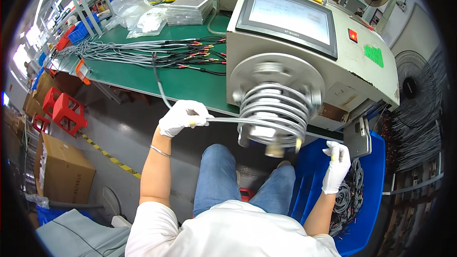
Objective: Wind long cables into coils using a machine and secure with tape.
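My left hand (184,120), in a white glove, is closed on a grey cable (223,120). From there the cable runs right onto a winding spindle (271,107), around which it lies in several loops. The spindle's outer parts are smeared by motion. Behind my left hand the cable's other end (162,88) rises toward the green table. My right hand (337,162), also gloved, is raised apart from the spindle, over the edge of a blue bin; its fingers are partly curled and nothing shows in them. The spindle sticks out of a beige machine (314,66).
On the green table (204,83) lie many grey cables (119,54) with black, red and yellow ends. The blue bin (371,209) at my right holds coiled cables (345,200). A screen (290,19) and a red switch (352,35) are on the machine. A fan (412,88) stands far right.
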`<state>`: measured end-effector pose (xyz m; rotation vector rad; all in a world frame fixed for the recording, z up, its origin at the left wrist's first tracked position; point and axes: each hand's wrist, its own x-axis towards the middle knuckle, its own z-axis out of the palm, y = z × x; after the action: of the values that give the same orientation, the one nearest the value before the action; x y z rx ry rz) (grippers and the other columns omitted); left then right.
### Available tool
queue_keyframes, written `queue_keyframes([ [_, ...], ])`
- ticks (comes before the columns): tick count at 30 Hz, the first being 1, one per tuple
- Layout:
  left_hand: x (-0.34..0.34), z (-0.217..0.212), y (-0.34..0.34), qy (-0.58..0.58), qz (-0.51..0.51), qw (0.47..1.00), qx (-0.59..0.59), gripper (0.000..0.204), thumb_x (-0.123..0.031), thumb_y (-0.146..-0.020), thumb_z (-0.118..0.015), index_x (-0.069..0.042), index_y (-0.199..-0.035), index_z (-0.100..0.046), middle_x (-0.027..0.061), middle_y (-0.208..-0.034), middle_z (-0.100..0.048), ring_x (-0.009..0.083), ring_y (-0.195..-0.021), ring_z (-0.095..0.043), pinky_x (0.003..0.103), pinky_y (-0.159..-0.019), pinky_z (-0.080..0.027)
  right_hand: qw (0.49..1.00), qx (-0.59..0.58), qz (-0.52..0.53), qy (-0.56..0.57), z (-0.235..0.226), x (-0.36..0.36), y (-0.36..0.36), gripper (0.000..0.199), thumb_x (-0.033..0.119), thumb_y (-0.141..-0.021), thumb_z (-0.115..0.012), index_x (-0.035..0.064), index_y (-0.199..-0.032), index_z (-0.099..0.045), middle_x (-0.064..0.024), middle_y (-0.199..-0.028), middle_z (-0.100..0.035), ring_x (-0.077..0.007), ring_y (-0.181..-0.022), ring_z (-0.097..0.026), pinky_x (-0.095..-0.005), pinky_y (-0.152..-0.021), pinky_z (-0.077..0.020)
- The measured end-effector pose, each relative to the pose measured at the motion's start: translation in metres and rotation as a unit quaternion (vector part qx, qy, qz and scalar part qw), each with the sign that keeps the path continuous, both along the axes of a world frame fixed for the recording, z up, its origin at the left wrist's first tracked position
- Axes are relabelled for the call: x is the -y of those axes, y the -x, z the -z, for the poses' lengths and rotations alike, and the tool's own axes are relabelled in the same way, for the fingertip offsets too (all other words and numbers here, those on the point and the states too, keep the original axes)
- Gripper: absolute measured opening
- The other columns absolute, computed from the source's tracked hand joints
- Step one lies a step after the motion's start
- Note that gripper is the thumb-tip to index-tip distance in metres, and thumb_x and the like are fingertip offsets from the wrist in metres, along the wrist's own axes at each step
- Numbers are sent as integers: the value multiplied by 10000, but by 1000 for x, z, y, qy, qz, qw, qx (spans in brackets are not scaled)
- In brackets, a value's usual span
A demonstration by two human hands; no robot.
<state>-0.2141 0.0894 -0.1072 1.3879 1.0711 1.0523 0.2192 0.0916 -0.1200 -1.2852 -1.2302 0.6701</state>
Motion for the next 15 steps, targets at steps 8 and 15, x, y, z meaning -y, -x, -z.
queue_keyframes([
  [8,-10,-28,-53,-25,-29,997,63,243,-131,-736,-691,-4,-941,-660,82,-776,-641,104,-620,-533,219,-539,-424,994,19,-103,-45,-37,-19,36,171,122,-955,-522,-15,-1011,-609,-78,-976,-649,-140,-813,-604,-270,-782,-485],
  [15,4,-11,-65,-57,11,997,58,622,-72,-616,-818,-54,-1148,-497,72,-1049,-535,136,-923,-524,313,-779,-487,956,97,-182,-210,-70,-27,94,472,315,-954,-536,-32,-1268,-479,-138,-1262,-525,-216,-1112,-546,-340,-972,-410],
])
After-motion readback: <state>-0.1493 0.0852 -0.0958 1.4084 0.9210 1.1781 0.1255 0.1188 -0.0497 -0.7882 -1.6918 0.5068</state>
